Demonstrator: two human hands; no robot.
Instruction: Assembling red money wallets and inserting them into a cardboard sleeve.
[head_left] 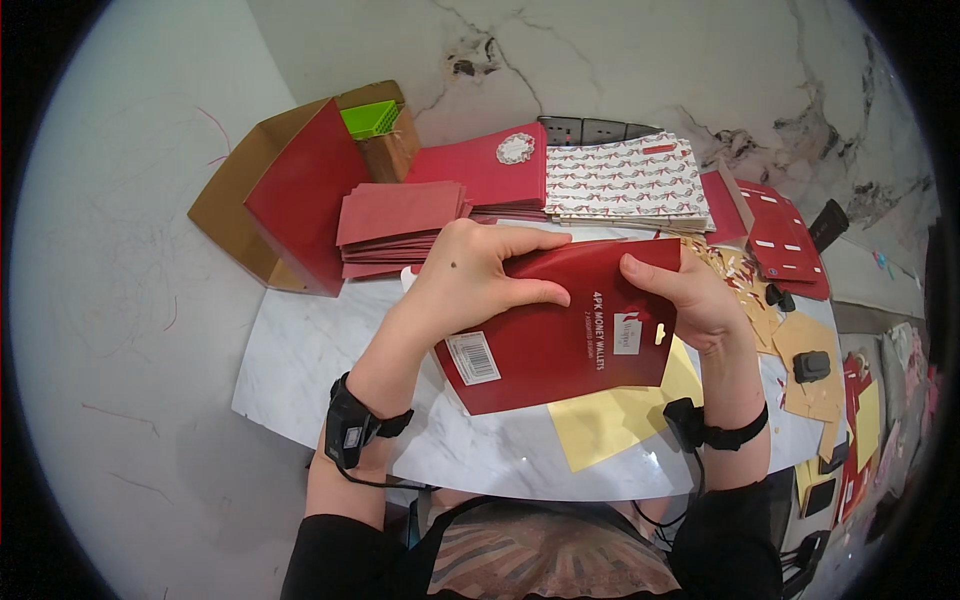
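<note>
A flat red cardboard packet [535,350] is held up over the table between my two hands, tilted. It has a white barcode label near its lower left corner, a white sticker on the right and a hang hole at its right edge. My left hand [475,265] grips the top left side, thumb across the front. On the right side, my right hand [695,295] is closed on it with the thumb on the front; its other fingers are hidden behind. Under the packet lies a yellow paper sheet [600,435] on the table.
Red envelopes [400,215] are stacked behind my left hand, beside an open box [250,190] with a red panel. Further back lie red sheets [455,165] and patterned white cards [625,180]. Paper scraps [740,270] and a small black device [810,366] are on the right.
</note>
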